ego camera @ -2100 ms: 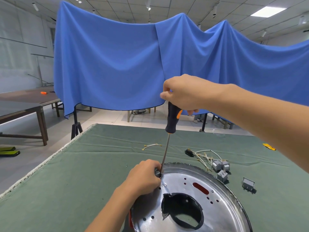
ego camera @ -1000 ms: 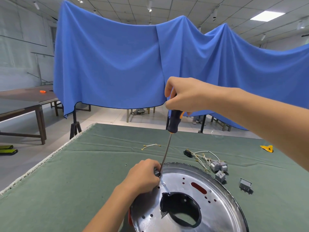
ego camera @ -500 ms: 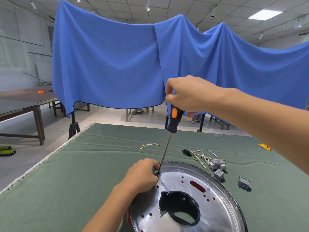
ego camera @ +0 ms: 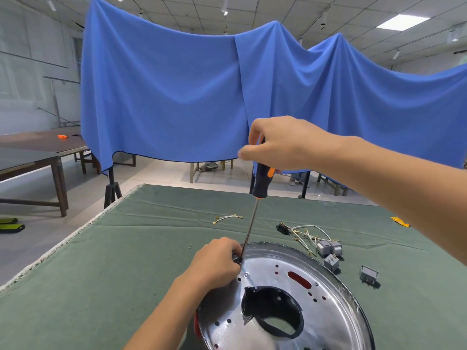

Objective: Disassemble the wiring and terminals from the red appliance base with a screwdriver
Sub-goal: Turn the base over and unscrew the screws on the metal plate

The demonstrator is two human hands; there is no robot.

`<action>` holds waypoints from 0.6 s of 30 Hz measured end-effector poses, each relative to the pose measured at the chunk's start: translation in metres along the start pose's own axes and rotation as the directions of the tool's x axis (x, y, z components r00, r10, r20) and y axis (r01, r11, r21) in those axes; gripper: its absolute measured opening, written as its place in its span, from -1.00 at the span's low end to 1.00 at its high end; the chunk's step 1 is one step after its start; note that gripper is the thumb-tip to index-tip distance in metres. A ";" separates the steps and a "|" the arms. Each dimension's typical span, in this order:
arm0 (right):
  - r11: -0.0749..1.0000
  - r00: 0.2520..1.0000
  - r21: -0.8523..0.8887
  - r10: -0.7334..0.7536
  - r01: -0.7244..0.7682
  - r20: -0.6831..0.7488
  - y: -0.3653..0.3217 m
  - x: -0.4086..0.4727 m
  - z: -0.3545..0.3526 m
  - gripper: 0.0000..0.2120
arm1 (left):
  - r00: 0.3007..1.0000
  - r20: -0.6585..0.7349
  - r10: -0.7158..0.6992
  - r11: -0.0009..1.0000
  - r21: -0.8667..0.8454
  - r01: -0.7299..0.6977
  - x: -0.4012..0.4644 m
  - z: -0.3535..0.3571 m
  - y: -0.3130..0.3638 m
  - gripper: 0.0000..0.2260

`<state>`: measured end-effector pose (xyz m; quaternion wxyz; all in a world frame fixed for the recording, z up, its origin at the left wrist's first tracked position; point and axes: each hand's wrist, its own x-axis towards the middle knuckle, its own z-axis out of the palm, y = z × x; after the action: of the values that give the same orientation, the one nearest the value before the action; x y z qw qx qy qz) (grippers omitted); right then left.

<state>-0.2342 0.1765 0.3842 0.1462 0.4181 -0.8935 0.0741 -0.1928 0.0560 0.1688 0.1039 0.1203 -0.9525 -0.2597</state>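
The appliance base [ego camera: 326, 324] lies on the green table, a shiny round metal plate with a dark central hole and red showing through slots and at its left edge. My right hand [ego camera: 283, 144] grips the black-and-orange handle of a long screwdriver [ego camera: 261, 184] held almost upright. Its tip meets the plate's far-left rim, right at my left hand [ego camera: 214, 262]. That hand's fingers curl round a small dark part on the rim; the part itself is mostly hidden.
Removed wiring with grey terminal blocks [ego camera: 326, 247] lies right of the plate. A single grey block [ego camera: 369, 275] sits farther right. Two short wires [ego camera: 227, 218] lie at the back. A tiny screw [ego camera: 190, 246] rests left. A yellow item [ego camera: 400, 221] is far right.
My right hand has turned the screwdriver handle, so the orange stripe shifted round. The shaft stays on the same spot and my left hand has not moved.
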 end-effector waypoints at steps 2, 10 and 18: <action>1.000 0.999 -0.020 0.011 -0.011 -0.031 0.002 0.002 0.002 -0.78 | 1.000 0.001 -0.002 1.000 -0.003 0.002 0.000 0.000 0.000 -0.80; 0.996 0.997 0.050 0.078 -0.078 -0.008 0.003 -0.001 0.002 -0.65 | 1.000 -0.005 0.004 1.000 0.023 -0.004 0.001 0.001 -0.001 -0.78; 0.997 0.989 0.082 0.008 0.004 -0.146 0.005 -0.004 0.005 -0.84 | 1.000 -0.023 0.019 0.999 0.028 -0.018 0.001 0.002 -0.001 -0.86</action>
<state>-0.2365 0.1818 0.3777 0.1939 0.4165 -0.8769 0.1412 -0.1944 0.0554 0.1668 0.1159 0.1160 -0.9558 -0.2441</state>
